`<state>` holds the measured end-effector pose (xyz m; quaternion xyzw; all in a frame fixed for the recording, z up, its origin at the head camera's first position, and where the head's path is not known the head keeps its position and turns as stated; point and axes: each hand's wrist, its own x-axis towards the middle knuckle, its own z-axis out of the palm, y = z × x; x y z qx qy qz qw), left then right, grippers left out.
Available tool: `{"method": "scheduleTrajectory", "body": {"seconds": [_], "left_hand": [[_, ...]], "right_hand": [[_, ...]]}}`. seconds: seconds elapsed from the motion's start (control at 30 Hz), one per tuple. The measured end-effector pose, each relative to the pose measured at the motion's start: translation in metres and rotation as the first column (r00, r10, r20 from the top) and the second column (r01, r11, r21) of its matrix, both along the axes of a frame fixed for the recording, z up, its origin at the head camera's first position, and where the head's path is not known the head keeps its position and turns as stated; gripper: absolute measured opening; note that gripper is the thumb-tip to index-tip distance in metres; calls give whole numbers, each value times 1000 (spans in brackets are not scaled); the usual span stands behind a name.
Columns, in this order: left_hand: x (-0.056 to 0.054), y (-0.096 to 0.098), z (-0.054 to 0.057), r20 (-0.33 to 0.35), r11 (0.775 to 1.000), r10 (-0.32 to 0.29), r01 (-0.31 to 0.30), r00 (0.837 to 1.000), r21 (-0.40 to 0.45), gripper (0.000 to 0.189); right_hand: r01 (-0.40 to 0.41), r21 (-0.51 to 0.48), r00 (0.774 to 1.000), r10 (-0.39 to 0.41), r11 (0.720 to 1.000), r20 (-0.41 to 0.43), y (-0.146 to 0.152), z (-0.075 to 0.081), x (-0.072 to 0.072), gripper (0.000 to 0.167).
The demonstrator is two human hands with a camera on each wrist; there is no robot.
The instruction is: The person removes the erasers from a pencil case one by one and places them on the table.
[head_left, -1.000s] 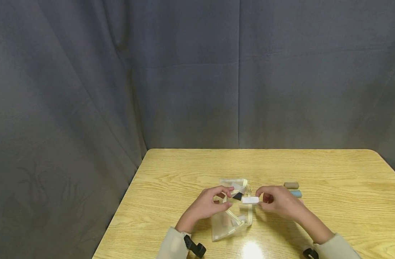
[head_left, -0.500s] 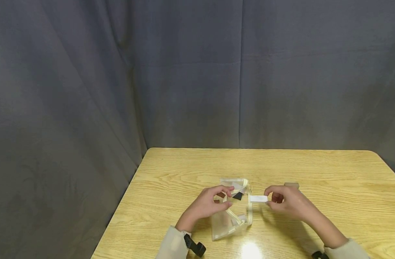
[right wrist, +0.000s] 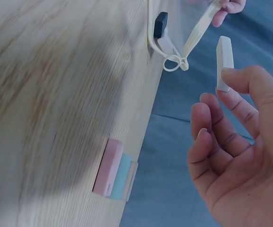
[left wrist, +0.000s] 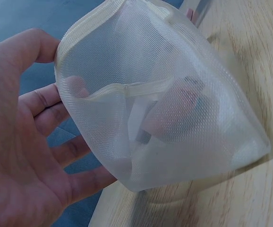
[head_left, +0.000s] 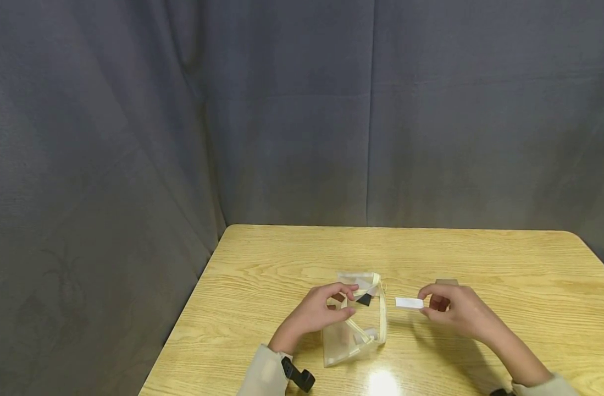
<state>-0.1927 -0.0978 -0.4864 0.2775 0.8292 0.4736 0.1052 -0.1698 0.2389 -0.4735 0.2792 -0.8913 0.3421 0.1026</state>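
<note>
A translucent mesh zip pouch (head_left: 335, 344) lies on the table with its mouth spread toward the right. My left hand (head_left: 314, 311) pinches the pouch's rim between thumb and fingers, as the left wrist view also shows. Inside it are a dark block (right wrist: 161, 24), a whitish piece beside that, and other pieces blurred by the mesh. Just right of the pouch, apart from it, my right hand (head_left: 462, 312) holds a small white rectangular block (head_left: 408, 303) by one end, between thumb and index finger. The block is held above the table.
In the right wrist view, a pink block (right wrist: 109, 168), a light blue block (right wrist: 121, 177) and a beige block (right wrist: 131, 182) lie side by side on the wooden table (head_left: 519, 275). My right hand mostly covers them in the head view. A dark curtain (head_left: 292, 121) hangs behind.
My right hand has moved right with the white block, from the pouch's mouth to a short way outside it. The left hand and the pouch have stayed in place.
</note>
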Motion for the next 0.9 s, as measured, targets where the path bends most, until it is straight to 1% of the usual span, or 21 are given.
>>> {"method": "scheduleTrajectory", "body": {"seconds": [0.1, 0.17, 0.37, 0.47, 0.6, 0.9], "left_hand": [[0, 0, -1, 2, 1000, 0, 0, 1000, -1, 23], [0, 0, -2, 5, 1000, 1, -1, 1000, -2, 23], [0, 0, -3, 14, 1000, 5, -5, 1000, -1, 22], [0, 0, -4, 11, 1000, 5, -5, 1000, -2, 22], [-1, 0, -4, 5, 1000, 7, -7, 1000, -6, 22], [0, 1, -2, 13, 1000, 16, -15, 1000, -7, 22]], "right_hand": [[0, -8, 1000, 0, 1000, -26, 3, -1, 2, 25], [-3, -10, 1000, 3, 1000, -29, 6, -3, 3, 25], [5, -11, 1000, -5, 1000, -16, 14, -5, 5, 25], [21, -6, 1000, -22, 1000, -11, 19, -7, 7, 25], [38, -4, 999, -38, 999, 21, 26, -9, 8, 22], [42, -5, 999, -42, 999, 35, 44, -13, 12, 21]]}}
